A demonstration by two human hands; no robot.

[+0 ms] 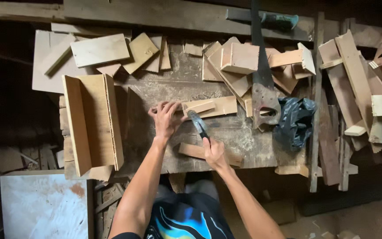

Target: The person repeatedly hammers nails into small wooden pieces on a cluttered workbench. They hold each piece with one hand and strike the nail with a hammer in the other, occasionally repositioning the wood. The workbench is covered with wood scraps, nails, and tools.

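My left hand [166, 117] presses down on the left end of a small flat wooden piece [213, 106] lying on the worn workbench [244, 141]. My right hand [213, 152] grips the handle of a hammer [198, 124], whose head is near the wooden piece just right of my left fingers. A short wooden strip [191, 151] lies under my right wrist near the bench's front edge.
A handsaw [261, 84] lies on the bench to the right, beside a black plastic bag [295, 121]. A U-shaped wooden channel [91, 121] stands at the left. Many offcuts and planks [239, 57] cover the back and right. A white board [43, 206] lies at bottom left.
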